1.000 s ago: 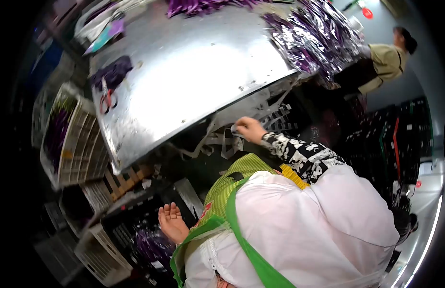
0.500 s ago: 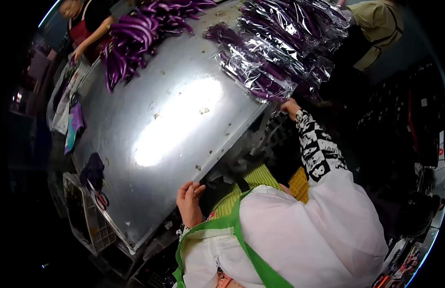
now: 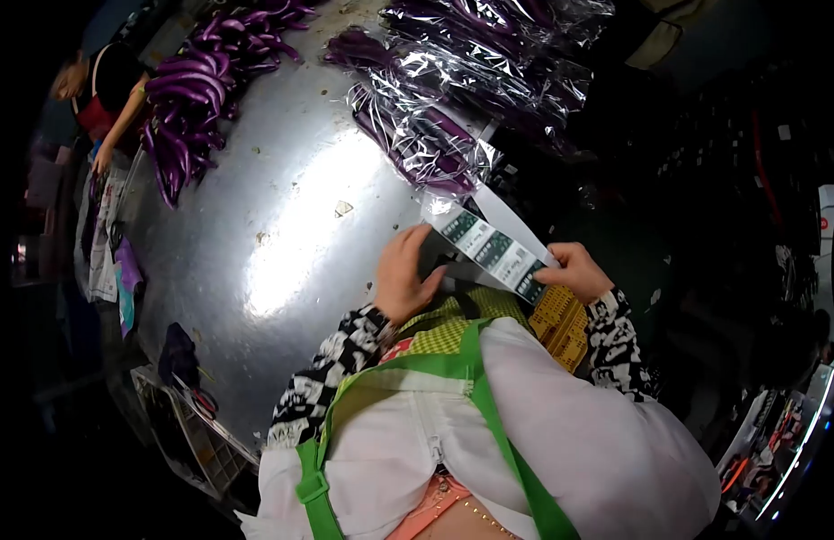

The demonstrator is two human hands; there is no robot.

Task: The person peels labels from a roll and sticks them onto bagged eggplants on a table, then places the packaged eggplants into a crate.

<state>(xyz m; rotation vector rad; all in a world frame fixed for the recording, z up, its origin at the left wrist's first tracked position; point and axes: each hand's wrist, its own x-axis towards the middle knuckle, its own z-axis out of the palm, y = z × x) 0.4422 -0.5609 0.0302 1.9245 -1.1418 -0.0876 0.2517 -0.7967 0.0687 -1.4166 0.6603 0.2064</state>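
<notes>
Between thumb and fingers, my right hand (image 3: 577,272) pinches one end of a strip of printed labels (image 3: 493,252), green and white with barcodes. The strip stretches up and left toward the table edge. My left hand (image 3: 403,274) is near its other end, thumb and fingers apart, with nothing seen in it. Just beyond the strip, eggplants in clear plastic bags (image 3: 435,148) lie piled on the metal table (image 3: 273,351). The far end of the strip lies close to the nearest bag; whether they touch, I cannot tell.
Loose eggplants (image 3: 192,90) are heaped at the far left of the table, where a co-worker (image 3: 116,103) stands. Scissors (image 3: 204,402) and a dark cloth (image 3: 178,354) rest at the near-left edge. A yellow crate (image 3: 558,326) is below my right hand.
My right hand has come back from the bagged eggplants and now holds the label strip. My left hand has moved up and right from the table edge, and the view has shifted.
</notes>
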